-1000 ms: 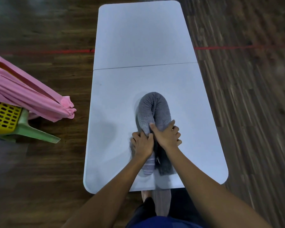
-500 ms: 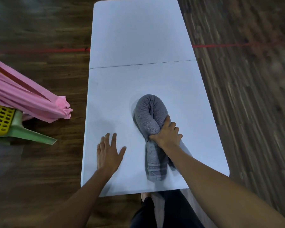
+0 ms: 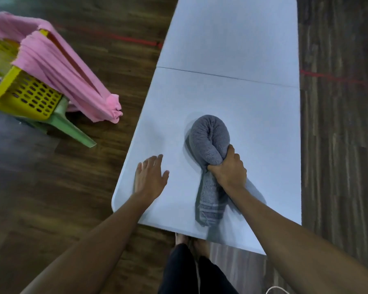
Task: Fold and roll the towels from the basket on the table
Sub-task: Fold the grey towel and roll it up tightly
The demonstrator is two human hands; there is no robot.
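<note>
Wrapping right fingers (image 3: 232, 155) round grey towel (image 3: 208, 141).

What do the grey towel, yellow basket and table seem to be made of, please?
The grey towel looks like terry cloth: fuzzy matte nap, woven end bands. The yellow basket is probably moulded plastic: smooth walls pierced by rows of slots. The table top seems plastic or laminate: pale, matte, one centre seam.

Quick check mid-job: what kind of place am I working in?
Likely an indoor hall or studio rather than a laundry: a white folding table on dark wood-look floor, a red line marked on that floor, and a yellow basket draped with a pink towel.
</note>
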